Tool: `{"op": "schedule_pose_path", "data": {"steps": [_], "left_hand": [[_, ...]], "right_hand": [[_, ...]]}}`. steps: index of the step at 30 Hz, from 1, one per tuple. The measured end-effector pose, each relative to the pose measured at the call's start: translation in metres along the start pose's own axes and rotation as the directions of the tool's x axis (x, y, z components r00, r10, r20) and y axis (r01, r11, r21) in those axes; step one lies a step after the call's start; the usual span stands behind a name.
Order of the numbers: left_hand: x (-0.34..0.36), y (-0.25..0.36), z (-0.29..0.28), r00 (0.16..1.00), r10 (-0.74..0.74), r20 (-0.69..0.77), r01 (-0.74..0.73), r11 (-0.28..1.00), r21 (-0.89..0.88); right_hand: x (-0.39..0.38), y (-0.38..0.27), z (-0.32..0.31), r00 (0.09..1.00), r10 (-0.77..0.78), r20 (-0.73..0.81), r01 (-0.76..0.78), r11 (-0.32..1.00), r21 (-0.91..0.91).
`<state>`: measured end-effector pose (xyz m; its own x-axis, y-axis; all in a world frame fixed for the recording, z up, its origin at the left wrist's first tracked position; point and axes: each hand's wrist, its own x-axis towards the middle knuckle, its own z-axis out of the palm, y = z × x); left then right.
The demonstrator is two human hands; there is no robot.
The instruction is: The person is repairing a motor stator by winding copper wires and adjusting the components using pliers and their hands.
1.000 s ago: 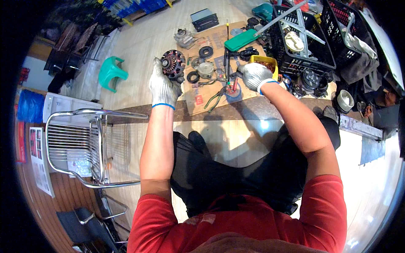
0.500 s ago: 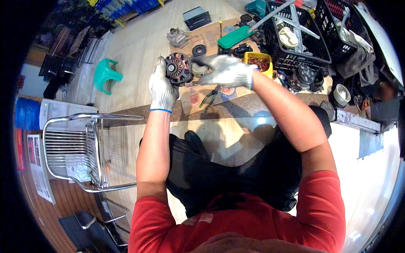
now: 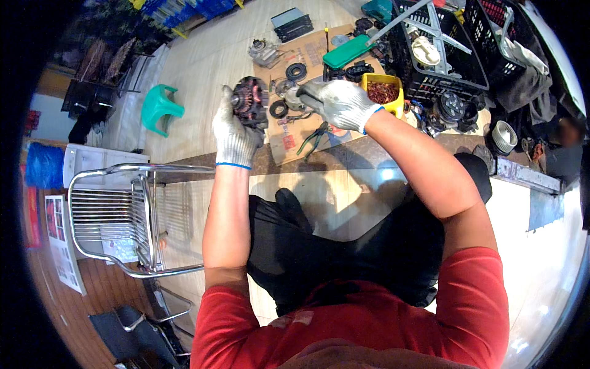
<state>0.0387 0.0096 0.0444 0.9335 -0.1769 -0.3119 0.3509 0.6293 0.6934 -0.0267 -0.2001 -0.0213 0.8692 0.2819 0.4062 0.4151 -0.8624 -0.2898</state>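
Round dark metal motor part with ribbed copper windings (image 3: 251, 99) is grasped above the brown cardboard sheet (image 3: 312, 54) by the white-knit-gloved left hand (image 3: 236, 134). Nearby, the matching-gloved right hand (image 3: 345, 104) extends darkened fingers; whether they hold anything, I cannot tell. One yellow plastic bin (image 3: 400, 103) contains small coppery pieces (image 3: 382, 93); a black lattice crate (image 3: 452, 87) holds a grey metal frame (image 3: 437, 38). Green-handled pliers (image 3: 319, 131) lie on the cardboard.

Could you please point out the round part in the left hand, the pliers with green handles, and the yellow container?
Round part (image 3: 251, 100): head view, middle of its body.
Pliers (image 3: 317, 134): head view, near where the handles meet.
Yellow container (image 3: 399, 105): head view, its right wall.
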Motion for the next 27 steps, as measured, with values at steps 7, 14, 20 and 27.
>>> {"op": "schedule_pose_path", "data": {"steps": [7, 14, 20, 27], "left_hand": [[0.010, 0.030, -0.027, 0.991, -0.025, 0.132, 0.017, 0.998, 0.060], [-0.001, 0.016, -0.023, 0.972, -0.047, 0.229, -0.010, 0.971, 0.240], [-0.002, 0.005, -0.021, 0.923, -0.120, 0.365, -0.025, 0.929, 0.369], [0.003, -0.007, -0.019, 0.915, -0.133, 0.381, -0.068, 0.880, 0.470]], "right_hand": [[-0.023, 0.034, -0.020, 0.946, 0.315, 0.080, -0.319, 0.947, 0.039], [-0.041, 0.049, -0.046, 0.900, 0.301, 0.314, -0.323, 0.946, 0.021], [-0.013, -0.002, -0.050, 0.930, 0.194, 0.312, -0.258, 0.949, 0.179], [0.004, -0.032, -0.026, 0.969, 0.149, 0.197, -0.237, 0.781, 0.578]]}}
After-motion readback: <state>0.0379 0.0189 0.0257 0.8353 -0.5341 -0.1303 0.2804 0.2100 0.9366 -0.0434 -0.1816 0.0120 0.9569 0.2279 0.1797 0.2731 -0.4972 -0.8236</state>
